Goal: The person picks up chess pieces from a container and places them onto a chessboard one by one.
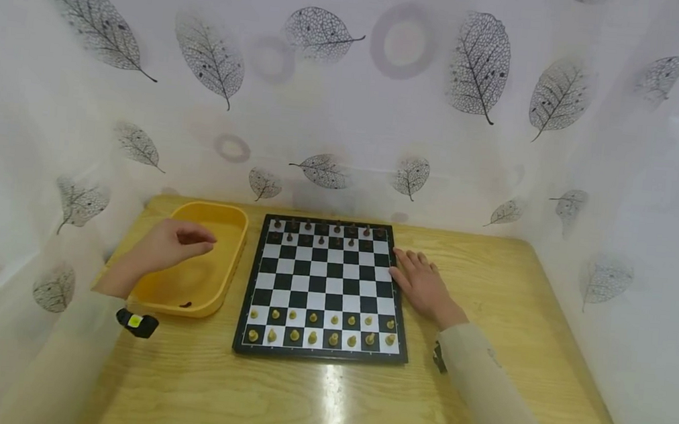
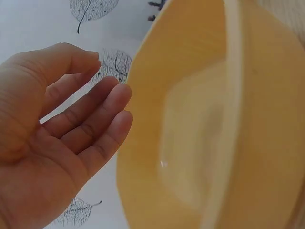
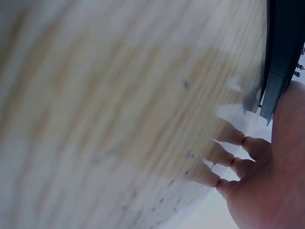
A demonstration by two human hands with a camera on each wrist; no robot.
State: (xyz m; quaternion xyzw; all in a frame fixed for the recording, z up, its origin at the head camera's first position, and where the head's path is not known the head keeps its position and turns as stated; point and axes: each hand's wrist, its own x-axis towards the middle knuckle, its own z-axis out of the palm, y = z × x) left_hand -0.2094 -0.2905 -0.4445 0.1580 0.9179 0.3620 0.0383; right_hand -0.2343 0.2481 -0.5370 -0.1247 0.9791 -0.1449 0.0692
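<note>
My left hand [image 1: 174,246] hovers over the yellow plastic basin [image 1: 232,277], its fingers loosely bent and holding nothing. In the left wrist view the left hand [image 2: 71,109] shows its palm beside the basin [image 2: 233,119]. A small dark chess piece [image 1: 186,304] lies in the basin near its front wall. The chessboard [image 1: 326,285] carries two rows of dark pieces [image 1: 338,228] at the far side and two rows of gold pieces [image 1: 333,339] at the near side. My right hand [image 1: 424,285] rests on the table with fingertips at the board's right edge.
Everything stands on a light wooden table [image 1: 274,401]. White curtains [image 1: 337,104] printed with grey leaves surround it at the back and both sides. The basin stands left of the board, a narrow strip of table between them.
</note>
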